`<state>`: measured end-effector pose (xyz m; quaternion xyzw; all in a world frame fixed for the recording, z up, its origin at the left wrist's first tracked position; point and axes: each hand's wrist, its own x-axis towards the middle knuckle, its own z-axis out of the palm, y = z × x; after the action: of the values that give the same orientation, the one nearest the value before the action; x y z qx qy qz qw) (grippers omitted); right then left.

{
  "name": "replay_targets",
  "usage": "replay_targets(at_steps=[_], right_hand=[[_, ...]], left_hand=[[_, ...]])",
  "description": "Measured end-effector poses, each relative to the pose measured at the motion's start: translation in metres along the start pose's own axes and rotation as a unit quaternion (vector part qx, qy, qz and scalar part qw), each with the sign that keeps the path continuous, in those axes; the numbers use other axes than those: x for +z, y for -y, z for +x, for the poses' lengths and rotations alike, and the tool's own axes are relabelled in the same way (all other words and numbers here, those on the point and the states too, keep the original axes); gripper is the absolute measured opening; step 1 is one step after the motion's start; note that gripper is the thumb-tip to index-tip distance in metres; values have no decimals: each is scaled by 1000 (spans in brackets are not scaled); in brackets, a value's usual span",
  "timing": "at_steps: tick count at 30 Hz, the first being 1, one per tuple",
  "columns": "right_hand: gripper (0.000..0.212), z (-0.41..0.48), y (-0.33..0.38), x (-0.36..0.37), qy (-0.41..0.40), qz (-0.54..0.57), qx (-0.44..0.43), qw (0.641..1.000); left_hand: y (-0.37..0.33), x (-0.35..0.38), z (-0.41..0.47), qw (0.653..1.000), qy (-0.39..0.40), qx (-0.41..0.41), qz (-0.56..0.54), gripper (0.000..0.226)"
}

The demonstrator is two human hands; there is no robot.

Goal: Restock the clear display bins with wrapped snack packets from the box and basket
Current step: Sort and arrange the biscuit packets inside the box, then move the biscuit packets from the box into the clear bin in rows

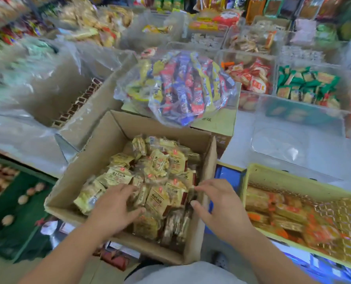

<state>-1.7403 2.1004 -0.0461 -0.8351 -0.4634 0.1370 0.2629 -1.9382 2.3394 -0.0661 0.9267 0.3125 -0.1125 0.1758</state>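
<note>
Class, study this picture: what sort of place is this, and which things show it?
Probably a small snack shop: clear display bins of wrapped snacks, crowded shelves of packets behind, and an open cardboard box of stock.

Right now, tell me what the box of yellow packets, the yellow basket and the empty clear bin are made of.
The box looks like cardboard: matte brown, with folded flaps and raw cut edges. The basket is likely moulded plastic: pale yellow, smooth rim, a lattice of holes in its floor. The bin seems to be hard clear plastic, perhaps acrylic: glossy, see-through, with glints of light.
</note>
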Motion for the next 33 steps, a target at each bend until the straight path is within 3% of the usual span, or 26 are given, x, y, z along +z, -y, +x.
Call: replay_targets(at_steps=[3, 6, 10, 14, 19, 23, 28, 33], right_hand=[[37, 14, 30, 21, 7, -36, -14, 999], [53, 34, 51, 43, 64, -51, 43, 996], [78, 64, 65, 68, 132, -89, 161, 974], [82, 80, 69, 85, 157, -138, 229, 951], [84, 86, 74, 97, 139, -181, 277, 933], [89, 92, 79, 104, 124, -210, 303, 921], [96, 91, 81, 113, 136, -227, 315, 911], [99, 84, 79, 120, 130, -212, 309, 918]], left_hand=[[30, 2, 13, 995, 77, 60, -15, 86], [32, 7, 28, 980, 151, 130, -4, 90], [16, 13, 40, 955, 220, 189, 58, 70], [14, 22, 41, 957, 202, 197, 69, 23], [23, 15, 41, 960, 182, 212, 31, 18], [38, -1, 35, 972, 111, 206, 8, 21], [66, -18, 25, 978, 98, 119, -138, 23], [75, -23, 21, 952, 97, 44, -288, 28]])
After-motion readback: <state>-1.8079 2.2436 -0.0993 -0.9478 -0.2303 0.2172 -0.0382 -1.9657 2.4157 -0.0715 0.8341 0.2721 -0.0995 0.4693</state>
